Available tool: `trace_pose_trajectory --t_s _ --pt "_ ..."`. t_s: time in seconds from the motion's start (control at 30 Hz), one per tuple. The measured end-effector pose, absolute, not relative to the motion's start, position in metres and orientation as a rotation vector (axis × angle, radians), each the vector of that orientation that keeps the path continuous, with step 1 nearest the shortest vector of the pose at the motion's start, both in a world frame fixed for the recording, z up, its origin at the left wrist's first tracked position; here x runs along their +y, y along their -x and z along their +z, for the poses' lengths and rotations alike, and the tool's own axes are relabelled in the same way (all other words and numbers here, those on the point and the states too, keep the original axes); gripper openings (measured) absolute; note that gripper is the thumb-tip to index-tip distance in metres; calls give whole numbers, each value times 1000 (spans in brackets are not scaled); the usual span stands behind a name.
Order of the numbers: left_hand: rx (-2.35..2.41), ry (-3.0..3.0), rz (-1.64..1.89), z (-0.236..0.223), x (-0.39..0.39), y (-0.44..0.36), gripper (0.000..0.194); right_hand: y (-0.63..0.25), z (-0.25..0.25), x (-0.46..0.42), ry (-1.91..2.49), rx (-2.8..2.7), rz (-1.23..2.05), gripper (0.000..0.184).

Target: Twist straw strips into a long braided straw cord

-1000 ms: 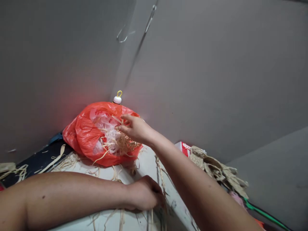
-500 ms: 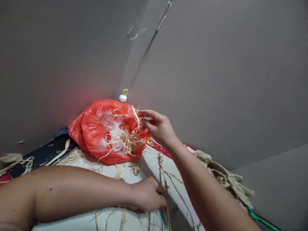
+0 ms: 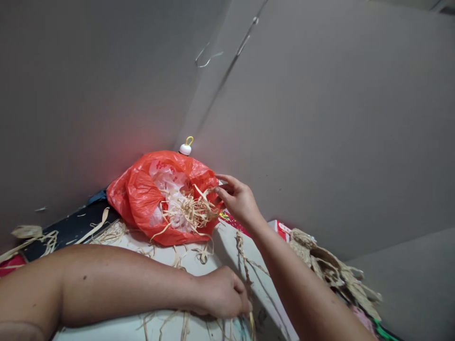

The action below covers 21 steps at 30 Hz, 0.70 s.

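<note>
My left hand (image 3: 227, 293) is closed low over the white tabletop, gripping a thin braided raffia cord (image 3: 245, 260). The cord runs away from the fingers up the table, and loose ends hang below the hand. At the right side of a red plastic bag (image 3: 133, 189), my right hand (image 3: 236, 196) has thumb and fingers drawn together at a pale raffia strip (image 3: 202, 193). The exact grip is partly hidden. A tangle of raffia strips (image 3: 194, 210) spills from the bag's mouth over a white inner plastic bag (image 3: 167, 177).
Behind the bag stands a white-capped bottle (image 3: 185, 149) with a yellow loop, near the corner of grey walls. Rolled beige woven material (image 3: 327, 260) and a red-and-white box (image 3: 280, 228) lie at right. Loose strips litter the white table (image 3: 117, 334) and a dark surface (image 3: 76, 227) at left.
My right hand moved right from the bag's mouth, lifting a raffia strip, then lowered slightly beside the bag's edge. My left hand keeps its hold on the cord. The view shifted a little.
</note>
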<state>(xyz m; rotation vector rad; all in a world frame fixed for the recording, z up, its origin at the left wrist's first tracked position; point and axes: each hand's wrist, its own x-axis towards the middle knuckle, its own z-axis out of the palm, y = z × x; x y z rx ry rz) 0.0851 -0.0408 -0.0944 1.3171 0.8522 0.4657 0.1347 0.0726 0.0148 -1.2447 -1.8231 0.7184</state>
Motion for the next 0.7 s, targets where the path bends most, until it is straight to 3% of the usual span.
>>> trace_pose_trajectory --t_s 0.1,0.27,0.37,0.5,0.7 --pt "838 -1315 482 -92 -41 -85 10 -140 11 71 1213 -1800 734 21" --pt "859 -1314 456 -92 -41 -85 12 -146 12 72 1250 -1759 418 9" --pt "861 -1322 451 -93 -41 -84 14 -151 10 76 1283 -1834 365 34" --pt "862 -1350 442 -96 -40 -84 16 -150 8 74 1344 -1900 401 19" --pt "752 -1328 512 -99 -40 -87 12 -142 7 59 1531 -2129 271 34"
